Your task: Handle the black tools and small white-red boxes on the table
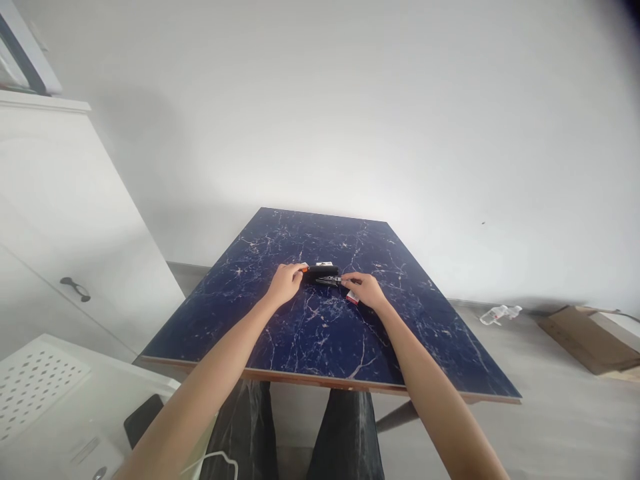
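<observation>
The things in hand are small and far from the camera, so detail is poor. A black stapler [320, 272] lies near the middle of the bench [280, 333], its orange end partly hidden under the left hand [285, 284]. A thin dark metal part [329, 281] sticks out just below it toward the right hand [367, 291]; whether it is joined to the stapler cannot be told. A small red and white box [353, 297] peeks out under the right hand, mostly covered. A white scrap [324, 265] shows behind the stapler, too small to identify.

Counted: one stapler, one box, two hands, one bench.

Both arms reach straight forward from the lower edge, forearms bare, converging on the stapler. The left hand lies palm down, fingers curled around the stapler's left end, gripping it. The right hand is also palm down, its fingers bent with the tips at the metal part; whether they pinch it or only touch it cannot be told.

Off the bench, a plastic bottle [500, 313] lies on the floor beside flat cardboard [585, 337], cut off at the right edge. A white cabinet [60, 227] stands at left.
</observation>
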Demonstrator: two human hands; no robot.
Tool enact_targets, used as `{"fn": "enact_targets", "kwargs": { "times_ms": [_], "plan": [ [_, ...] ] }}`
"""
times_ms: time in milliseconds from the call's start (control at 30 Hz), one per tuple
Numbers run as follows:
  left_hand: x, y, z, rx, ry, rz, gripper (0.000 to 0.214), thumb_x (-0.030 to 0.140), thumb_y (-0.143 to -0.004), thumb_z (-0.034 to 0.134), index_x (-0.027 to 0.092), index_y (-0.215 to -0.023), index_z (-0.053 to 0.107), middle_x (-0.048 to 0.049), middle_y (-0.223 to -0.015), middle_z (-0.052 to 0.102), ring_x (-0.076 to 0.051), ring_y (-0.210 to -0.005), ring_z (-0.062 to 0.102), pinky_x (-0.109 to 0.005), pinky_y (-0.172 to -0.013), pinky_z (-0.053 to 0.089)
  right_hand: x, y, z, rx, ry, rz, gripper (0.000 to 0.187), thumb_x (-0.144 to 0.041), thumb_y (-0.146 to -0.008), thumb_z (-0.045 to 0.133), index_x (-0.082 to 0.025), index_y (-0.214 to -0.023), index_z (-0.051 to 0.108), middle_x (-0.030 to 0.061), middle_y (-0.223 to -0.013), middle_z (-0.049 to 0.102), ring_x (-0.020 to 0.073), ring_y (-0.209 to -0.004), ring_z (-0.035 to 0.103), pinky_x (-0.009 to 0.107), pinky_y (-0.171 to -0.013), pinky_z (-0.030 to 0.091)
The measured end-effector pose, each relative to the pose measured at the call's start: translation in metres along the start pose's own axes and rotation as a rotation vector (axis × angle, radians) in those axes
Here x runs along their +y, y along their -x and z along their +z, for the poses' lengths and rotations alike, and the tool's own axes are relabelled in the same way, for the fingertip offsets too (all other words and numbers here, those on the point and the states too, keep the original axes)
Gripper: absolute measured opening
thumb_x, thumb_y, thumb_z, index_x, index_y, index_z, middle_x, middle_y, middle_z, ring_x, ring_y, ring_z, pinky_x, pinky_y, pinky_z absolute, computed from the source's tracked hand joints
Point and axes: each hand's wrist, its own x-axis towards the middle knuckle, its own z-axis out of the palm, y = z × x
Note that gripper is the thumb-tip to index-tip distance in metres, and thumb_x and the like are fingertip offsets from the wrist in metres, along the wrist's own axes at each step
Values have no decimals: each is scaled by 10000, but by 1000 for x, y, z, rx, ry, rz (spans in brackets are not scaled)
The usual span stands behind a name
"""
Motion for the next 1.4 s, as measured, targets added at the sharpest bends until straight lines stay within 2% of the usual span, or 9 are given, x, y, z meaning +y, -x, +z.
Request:
{"fn": "enact_targets", "kwargs": {
  "times_ms": [233, 400, 767, 867, 1000, 1133, 1267, 1333, 1400],
  "plan": [
    [0, 1, -1, -14, 5, -8, 377, 227, -989, 470, 247, -1327, 634, -61, -1193, 686, -278, -1117, 548, -413, -961, 475, -8, 3, -10, 65, 144, -109, 180, -358, -843, 611, -263, -893, 756, 17, -1044, 750, 211, -945, 686, 330, -892, 505],
    [-1, 1, 0, -40, -14, 9, 485, 235, -905, 655, 256, -1383, 577, -65, -1236, 666, -308, -1195, 510, -443, -1011, 448, -22, 15, -26, 233, 370, 75, 142, -303, -862, 559, -235, -885, 681, 44, -897, 751, 239, -831, 685, 329, -758, 471],
    [-4, -5, 3, -64, 70, -5, 493, 199, -871, 733, 275, -1338, 594, -99, -1247, 606, -258, -1207, 538, -407, -1043, 461, -65, 26, 27, 230, 302, -72, 274, -199, -753, 584, -228, -1018, 524, 77, -920, 720, 309, -1046, 576, 398, -864, 458],
    [-1, -5, 2, -38, 45, -8, 501, 210, -858, 749, 267, -1331, 596, -98, -1227, 624, -267, -1201, 534, -412, -1040, 454, -63, 24, 24, 196, 230, -31, 277, -219, -753, 577, -234, -1021, 510, 71, -961, 718, 301, -1051, 565, 400, -868, 467],
    [19, 5, 6, -83, -15, 79, 569, 437, -848, 753, 265, -1363, 582, -88, -1092, 696, -337, -1208, 493, -485, -1019, 425, -50, 22, 5, 241, 276, -47, 173, -277, -790, 581, -226, -953, 555, 89, -1070, 689, 303, -1143, 533, 437, -980, 420],
    [28, 9, 4, -152, -22, 247, 412, 513, -956, 566, 281, -1285, 656, -75, -1171, 682, -316, -1241, 482, -481, -1063, 370, -30, 28, -20, 19, 407, -115, 175, -375, -822, 632, -213, -887, 629, 124, -1227, 622, 339, -1314, 436, 495, -1075, 327],
    [0, 2, -10, -35, -90, 111, 395, 407, -957, 554, 280, -1324, 630, -55, -1385, 578, -323, -1302, 444, -497, -1083, 344, -17, 37, -36, -185, 377, -110, 328, -449, -797, 691, -234, -1044, 658, 91, -1129, 660, 300, -1169, 559, 411, -945, 436],
    [-15, 0, -16, -74, -129, 55, 437, 400, -917, 603, 277, -1336, 624, -61, -1434, 540, -351, -1315, 432, -511, -1065, 358, -17, 38, -39, -201, 362, -97, 389, -422, -749, 738, -237, -1081, 655, 62, -1031, 684, 253, -984, 626, 350, -842, 468],
    [-20, 0, -18, -134, -134, 53, 372, 419, -913, 602, 276, -1246, 688, -63, -1343, 614, -343, -1230, 505, -489, -1014, 404, -19, 36, -41, -116, 357, -63, 422, -406, -733, 744, -230, -1104, 648, 54, -979, 695, 232, -885, 638, 328, -788, 470]
  ]
}}
